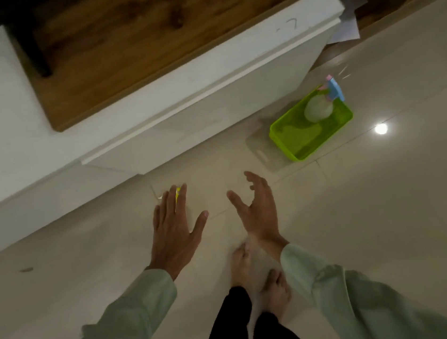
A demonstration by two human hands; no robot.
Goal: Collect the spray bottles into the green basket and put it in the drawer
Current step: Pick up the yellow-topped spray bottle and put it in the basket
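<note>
A green basket (294, 141) stands on the floor at the right, beside the white cabinet. Inside it lies a clear spray bottle (318, 108) with a blue and pink trigger head. A second bottle with a yellow top (178, 195) stands on the floor near the cabinet, mostly hidden behind my left hand (174, 228). That hand hovers over it, fingers spread, holding nothing. My right hand (256, 207) is open too, fingers curled loosely, a little to the right of the yellow-topped bottle.
A white cabinet with drawer fronts (193, 89) and a wooden top (132, 40) runs across the upper half. Papers (345, 30) lie at its right end. My bare feet (256, 274) stand on the glossy tiled floor.
</note>
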